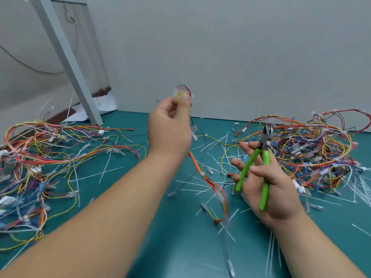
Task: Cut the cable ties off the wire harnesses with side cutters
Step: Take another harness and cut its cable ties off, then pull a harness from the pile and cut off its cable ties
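Roughly midway: cut cable ties (186, 182) litter the desk (140, 207), while tangled harness piles (40, 149) remain on both sides. The left hand (170, 125) has its grip pinched on a raised wire harness (197, 166). The right hand (281, 197) loosely grips the side cutters (266, 159).

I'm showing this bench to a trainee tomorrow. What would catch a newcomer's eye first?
The bright green side cutters in the right hand, right of centre, stand out first. Next, the left hand raised mid-frame, pinching a blurred wire harness that trails down to the teal table. Tangled wire heaps lie far left and far right, white cut ties between.
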`<state>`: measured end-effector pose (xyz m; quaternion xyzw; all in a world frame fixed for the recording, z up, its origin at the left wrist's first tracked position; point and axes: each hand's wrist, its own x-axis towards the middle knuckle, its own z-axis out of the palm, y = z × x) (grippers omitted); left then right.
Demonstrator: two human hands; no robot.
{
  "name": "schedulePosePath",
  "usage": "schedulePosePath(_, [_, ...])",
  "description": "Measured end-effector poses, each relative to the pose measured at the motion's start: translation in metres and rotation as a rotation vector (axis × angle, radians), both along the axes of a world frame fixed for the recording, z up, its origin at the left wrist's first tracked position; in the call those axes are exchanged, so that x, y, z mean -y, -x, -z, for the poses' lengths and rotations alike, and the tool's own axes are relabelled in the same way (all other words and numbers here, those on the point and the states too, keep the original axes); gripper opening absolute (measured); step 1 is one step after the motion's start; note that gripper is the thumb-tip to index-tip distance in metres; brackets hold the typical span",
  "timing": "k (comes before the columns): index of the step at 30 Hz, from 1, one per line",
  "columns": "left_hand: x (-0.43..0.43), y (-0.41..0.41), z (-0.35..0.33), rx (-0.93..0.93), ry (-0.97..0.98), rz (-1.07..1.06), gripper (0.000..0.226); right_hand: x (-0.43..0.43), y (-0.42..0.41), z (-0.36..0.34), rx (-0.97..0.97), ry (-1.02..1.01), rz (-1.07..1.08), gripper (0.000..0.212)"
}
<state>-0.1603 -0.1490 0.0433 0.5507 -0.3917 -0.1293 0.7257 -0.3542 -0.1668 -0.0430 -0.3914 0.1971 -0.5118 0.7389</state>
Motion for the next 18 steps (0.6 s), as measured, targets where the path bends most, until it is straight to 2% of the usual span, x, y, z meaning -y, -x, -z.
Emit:
schedulePosePath(1, [-0.004,0.007,0.01,0.081,-0.025,0.026,0.03,-0.001,0.001,-0.001,0.001,0.022,-0.03,0.05])
schedulePosePath(3, [-0.017,0.021,0.031,0.247,-0.105,0.107,0.026,-0.005,0.003,-0.003,0.083,0.011,-0.22,0.057])
schedulePosePath(6, [-0.035,0.03,0.064,0.503,-0.291,0.192,0.026,-0.007,0.009,-0.005,0.164,-0.02,-0.494,0.082])
schedulePosePath(9, [-0.055,0.023,0.084,0.665,-0.398,0.17,0.023,-0.01,0.007,-0.005,0.058,-0.039,-0.495,0.096])
schedulePosePath(12, [-0.073,0.015,0.092,0.839,-0.453,0.092,0.023,-0.02,-0.003,-0.009,-0.069,-0.045,-0.459,0.093])
schedulePosePath(13, [-0.078,0.012,0.094,0.826,-0.457,0.104,0.03,-0.024,-0.008,-0.014,-0.106,-0.036,-0.433,0.085])
schedulePosePath(15, [-0.089,0.004,0.098,0.689,-0.427,0.148,0.044,-0.03,-0.015,-0.03,-0.186,0.017,-0.38,0.074])
schedulePosePath(18, [-0.103,-0.011,0.109,0.487,-0.393,0.143,0.035,-0.025,-0.015,-0.071,-0.266,0.133,-0.34,0.071])
